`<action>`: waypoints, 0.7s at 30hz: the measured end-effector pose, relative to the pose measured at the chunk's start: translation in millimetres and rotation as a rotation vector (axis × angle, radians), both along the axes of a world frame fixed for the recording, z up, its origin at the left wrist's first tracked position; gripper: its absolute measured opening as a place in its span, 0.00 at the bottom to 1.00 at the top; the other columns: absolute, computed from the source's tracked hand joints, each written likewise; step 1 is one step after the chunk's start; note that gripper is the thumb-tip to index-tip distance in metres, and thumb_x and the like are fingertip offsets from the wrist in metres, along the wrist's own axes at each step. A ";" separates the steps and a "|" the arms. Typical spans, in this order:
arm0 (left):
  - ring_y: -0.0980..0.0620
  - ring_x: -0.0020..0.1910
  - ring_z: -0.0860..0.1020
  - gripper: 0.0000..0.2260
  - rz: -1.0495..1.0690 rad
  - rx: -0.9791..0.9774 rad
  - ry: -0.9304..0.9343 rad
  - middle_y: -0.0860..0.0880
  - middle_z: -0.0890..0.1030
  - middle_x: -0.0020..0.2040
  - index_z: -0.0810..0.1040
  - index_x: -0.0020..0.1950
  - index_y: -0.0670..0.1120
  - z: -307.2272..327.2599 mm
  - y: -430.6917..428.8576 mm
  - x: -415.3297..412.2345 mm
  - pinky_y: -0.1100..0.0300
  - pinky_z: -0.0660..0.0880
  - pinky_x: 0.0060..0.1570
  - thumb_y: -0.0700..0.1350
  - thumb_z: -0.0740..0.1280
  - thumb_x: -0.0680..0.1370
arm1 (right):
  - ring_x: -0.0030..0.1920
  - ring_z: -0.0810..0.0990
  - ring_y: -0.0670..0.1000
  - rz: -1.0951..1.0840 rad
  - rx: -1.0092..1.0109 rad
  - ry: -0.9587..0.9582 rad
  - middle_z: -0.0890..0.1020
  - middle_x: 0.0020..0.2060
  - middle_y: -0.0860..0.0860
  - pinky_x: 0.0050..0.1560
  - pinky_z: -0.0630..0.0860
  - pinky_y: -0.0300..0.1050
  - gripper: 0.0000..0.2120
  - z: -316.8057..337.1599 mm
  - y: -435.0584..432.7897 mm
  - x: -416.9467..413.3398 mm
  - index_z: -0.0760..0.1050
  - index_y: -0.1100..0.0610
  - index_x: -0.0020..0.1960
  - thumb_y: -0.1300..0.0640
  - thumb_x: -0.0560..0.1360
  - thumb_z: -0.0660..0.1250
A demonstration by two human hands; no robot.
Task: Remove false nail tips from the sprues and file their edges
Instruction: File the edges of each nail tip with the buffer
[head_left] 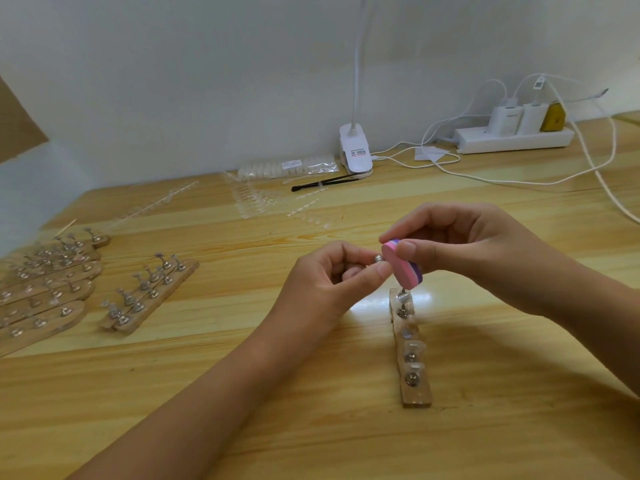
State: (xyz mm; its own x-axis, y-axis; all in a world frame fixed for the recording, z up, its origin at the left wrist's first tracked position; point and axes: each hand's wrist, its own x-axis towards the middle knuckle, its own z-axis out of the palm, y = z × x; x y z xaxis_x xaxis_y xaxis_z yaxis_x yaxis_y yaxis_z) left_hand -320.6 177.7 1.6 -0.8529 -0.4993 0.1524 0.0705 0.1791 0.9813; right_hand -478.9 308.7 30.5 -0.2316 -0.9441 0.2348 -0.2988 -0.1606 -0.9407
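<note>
Filing step, judged. Left hand (pixel 332 271) pinches metal stand (pixel 377 259), nail tip hidden behind fingers. Right hand (pixel 460 251) pinches pink file (pixel 401 263) against it, above wooden strip (pixel 415 393) near right. Next: short, light strokes; sprues (pixel 263 199) wait far centre.

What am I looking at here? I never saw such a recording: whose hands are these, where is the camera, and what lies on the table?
There is no machine: a person works with two bare hands, and the one camera sits on the person's head, looking forward and down. The left hand pinches a small silver metal peg; whether a nail tip sits on it is too small to tell. The right hand pinches a pink and purple oval filing block right beside it. Below them, on the light wooden table, lies a wooden strip with metal pegs. To the left lie other wooden strips. Clear plastic nail tip sprues, a white clip lamp and a white power strip are farther back.
</note>
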 end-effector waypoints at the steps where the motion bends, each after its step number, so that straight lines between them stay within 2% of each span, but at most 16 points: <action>1: 0.61 0.30 0.71 0.15 0.002 -0.001 -0.002 0.43 0.71 0.38 0.82 0.47 0.47 0.3 0.3 -0.3 0.72 0.71 0.36 0.54 0.72 0.66 | 0.44 0.85 0.49 -0.016 -0.011 -0.002 0.86 0.44 0.52 0.43 0.80 0.37 0.12 -1.4 -0.9 0.7 0.83 0.55 0.51 0.52 0.70 0.71; 3: 0.62 0.30 0.72 0.16 0.025 0.025 0.001 0.47 0.74 0.35 0.82 0.47 0.46 1.3 0.5 -1.3 0.71 0.71 0.35 0.55 0.72 0.65 | 0.44 0.85 0.49 0.018 0.016 -0.007 0.86 0.44 0.52 0.43 0.80 0.38 0.11 -1.4 -0.6 0.3 0.82 0.56 0.51 0.53 0.71 0.71; 5: 0.62 0.30 0.72 0.17 0.052 0.042 -0.002 0.56 0.76 0.31 0.82 0.48 0.46 1.7 -0.6 -1.8 0.69 0.71 0.36 0.55 0.72 0.66 | 0.43 0.85 0.51 0.073 0.045 -0.034 0.85 0.44 0.53 0.43 0.81 0.39 0.10 -0.8 0.0 -0.6 0.82 0.56 0.50 0.54 0.71 0.71; 7: 0.62 0.30 0.71 0.17 0.061 0.033 -0.014 0.60 0.76 0.30 0.82 0.50 0.46 0.7 -1.8 -2.0 0.68 0.71 0.36 0.56 0.71 0.67 | 0.44 0.85 0.51 0.030 -0.009 -0.087 0.85 0.43 0.53 0.43 0.81 0.39 0.09 -3.1 -1.3 0.3 0.82 0.55 0.48 0.53 0.69 0.72; 9: 0.62 0.30 0.72 0.16 0.054 0.026 -0.012 0.61 0.77 0.30 0.82 0.50 0.47 -0.5 -1.8 -1.5 0.68 0.72 0.37 0.55 0.71 0.68 | 0.45 0.85 0.51 -0.029 -0.062 -0.154 0.85 0.43 0.53 0.44 0.81 0.40 0.10 -7.0 -3.5 0.6 0.81 0.55 0.47 0.53 0.68 0.73; 14: 0.62 0.31 0.72 0.13 0.040 0.060 -0.014 0.61 0.78 0.31 0.82 0.50 0.49 -1.2 1.0 -1.6 0.67 0.72 0.38 0.56 0.74 0.72 | 0.44 0.85 0.53 -0.008 -0.027 -0.260 0.84 0.41 0.54 0.45 0.82 0.45 0.12 -5.6 -4.3 -0.6 0.78 0.60 0.47 0.55 0.67 0.73; 17: 0.62 0.31 0.72 0.11 0.043 0.090 -0.017 0.61 0.78 0.31 0.82 0.50 0.49 -2.2 0.5 -2.9 0.66 0.72 0.39 0.54 0.71 0.72 | 0.44 0.85 0.52 -0.043 -0.054 -0.289 0.84 0.41 0.53 0.45 0.82 0.44 0.12 -5.1 -3.5 -1.6 0.77 0.59 0.47 0.54 0.67 0.73; 21: 0.61 0.31 0.72 0.09 0.041 0.127 -0.003 0.60 0.76 0.30 0.82 0.47 0.51 -2.5 1.6 -3.1 0.65 0.73 0.40 0.54 0.71 0.71 | 0.45 0.86 0.56 0.079 0.023 -0.264 0.84 0.44 0.56 0.46 0.82 0.45 0.09 -8.1 -3.1 5.0 0.78 0.60 0.47 0.58 0.70 0.75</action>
